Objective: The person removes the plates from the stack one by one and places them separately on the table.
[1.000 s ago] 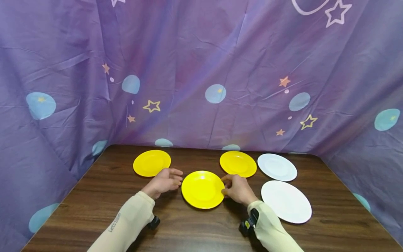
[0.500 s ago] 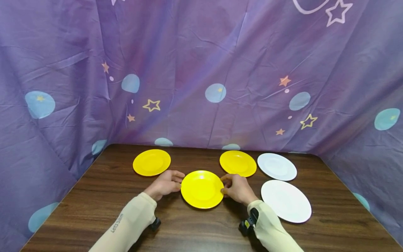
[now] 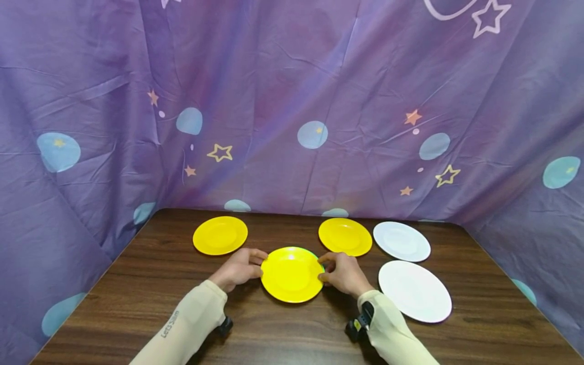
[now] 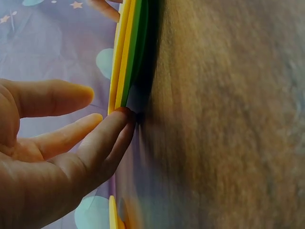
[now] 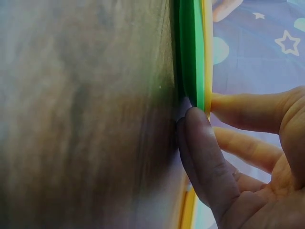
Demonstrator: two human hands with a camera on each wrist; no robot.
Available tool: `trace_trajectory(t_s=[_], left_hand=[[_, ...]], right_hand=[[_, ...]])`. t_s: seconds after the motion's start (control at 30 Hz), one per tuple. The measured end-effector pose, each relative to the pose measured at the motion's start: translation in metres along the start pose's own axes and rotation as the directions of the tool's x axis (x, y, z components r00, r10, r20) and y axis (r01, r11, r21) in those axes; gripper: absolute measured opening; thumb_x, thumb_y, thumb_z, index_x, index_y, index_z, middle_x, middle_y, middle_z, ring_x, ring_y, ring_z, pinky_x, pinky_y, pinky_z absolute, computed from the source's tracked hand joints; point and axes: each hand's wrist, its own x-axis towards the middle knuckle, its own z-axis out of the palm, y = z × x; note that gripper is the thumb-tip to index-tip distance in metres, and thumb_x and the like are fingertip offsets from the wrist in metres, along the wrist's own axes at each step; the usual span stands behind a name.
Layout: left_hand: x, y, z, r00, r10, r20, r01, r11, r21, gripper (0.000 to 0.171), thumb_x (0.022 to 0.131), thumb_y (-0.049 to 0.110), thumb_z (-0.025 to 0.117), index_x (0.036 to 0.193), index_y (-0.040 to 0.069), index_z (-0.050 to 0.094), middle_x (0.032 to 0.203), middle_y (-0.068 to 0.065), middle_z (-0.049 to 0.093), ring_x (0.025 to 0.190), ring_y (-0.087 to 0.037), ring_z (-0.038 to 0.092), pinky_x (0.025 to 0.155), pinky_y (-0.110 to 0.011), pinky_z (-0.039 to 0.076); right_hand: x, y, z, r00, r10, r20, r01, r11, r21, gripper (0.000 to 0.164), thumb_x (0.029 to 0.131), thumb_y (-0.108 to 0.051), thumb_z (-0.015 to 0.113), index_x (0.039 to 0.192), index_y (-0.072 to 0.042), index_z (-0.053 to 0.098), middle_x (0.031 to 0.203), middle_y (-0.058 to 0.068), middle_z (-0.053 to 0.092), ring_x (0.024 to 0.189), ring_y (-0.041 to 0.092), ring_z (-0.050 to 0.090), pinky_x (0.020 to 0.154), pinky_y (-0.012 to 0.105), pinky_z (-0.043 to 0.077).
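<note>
In the head view, a yellow plate (image 3: 292, 276) lies at the table's middle between both hands. The wrist views show it stacked, with a second yellow rim (image 4: 125, 71) and a green plate (image 5: 190, 57) beneath. My left hand (image 3: 239, 267) reaches the stack's left edge; its fingertips meet the rim from the side and below, while the thumb (image 4: 78, 97) stands a little off the top. At the opposite edge my right hand (image 3: 343, 274) pinches the stack, thumb (image 5: 228, 109) against the yellow rim and fingers at the green underside.
Single yellow plates lie at the back left (image 3: 220, 235) and back right (image 3: 345, 237) of the brown wooden table (image 3: 283, 337). Two white plates (image 3: 401, 242) (image 3: 414, 292) sit on the right side. A purple patterned curtain (image 3: 274, 101) hangs around behind the table.
My left hand has moved right, up to the rim. The top yellow plate has shifted slightly left, and a green sliver now shows at its upper right edge. My right hand stays almost in place.
</note>
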Motion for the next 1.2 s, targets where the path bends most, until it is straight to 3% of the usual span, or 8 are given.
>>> trace_trajectory(t_s=[0.23,0.63,0.87,1.07,1.2], left_hand=[[0.000,0.000,0.000,0.999,-0.031,-0.016,0.031,0.999,0.026,0.047,0.079,-0.010,0.064,0.126,-0.005,0.064,0.124,-0.021,0.063,0.111,-0.028,0.061,0.082,-0.031,0.057],[0.002,-0.006,0.001,0.999,-0.035,-0.021,0.035,0.999,0.019,0.046,0.080,-0.014,0.062,0.125,-0.006,0.065,0.132,-0.020,0.064,0.109,-0.026,0.065,0.081,-0.028,0.058],[0.003,-0.011,-0.001,1.000,-0.029,0.002,0.029,0.997,-0.075,0.048,0.081,-0.016,0.060,0.128,-0.007,0.063,0.138,-0.026,0.059,0.118,-0.035,0.063,0.078,-0.028,0.057],[0.003,-0.015,-0.005,0.998,-0.053,0.029,0.057,0.988,-0.144,0.051,0.081,-0.014,0.059,0.131,-0.006,0.061,0.140,-0.030,0.054,0.094,-0.019,0.062,0.075,-0.027,0.054],[0.003,-0.016,-0.007,0.997,-0.063,0.042,0.070,0.978,-0.198,0.053,0.081,-0.015,0.057,0.133,-0.008,0.058,0.143,-0.032,0.050,0.095,-0.019,0.063,0.077,-0.028,0.055]], right_hand=[[0.001,-0.001,-0.001,1.000,-0.005,0.017,0.006,0.999,-0.039,0.033,0.077,-0.007,0.082,0.110,-0.007,0.076,0.067,0.001,0.067,0.053,0.011,0.061,0.053,0.023,0.047],[0.001,-0.001,0.000,1.000,-0.016,0.024,0.017,0.999,-0.051,0.033,0.078,-0.010,0.083,0.111,-0.009,0.076,0.065,-0.001,0.066,0.052,0.009,0.058,0.052,0.022,0.045],[0.002,-0.001,-0.001,0.999,-0.011,0.032,0.012,0.999,-0.036,0.034,0.079,-0.012,0.082,0.112,-0.009,0.076,0.063,-0.001,0.065,0.051,0.009,0.057,0.052,0.023,0.044],[0.002,0.000,0.000,1.000,-0.001,0.026,0.002,0.999,-0.032,0.033,0.078,-0.013,0.083,0.111,-0.010,0.077,0.063,-0.001,0.065,0.051,0.009,0.058,0.051,0.023,0.044],[0.002,0.000,0.000,1.000,0.001,0.024,0.000,0.999,-0.033,0.032,0.078,-0.014,0.083,0.110,-0.010,0.077,0.064,-0.001,0.066,0.051,0.009,0.058,0.052,0.023,0.044]])
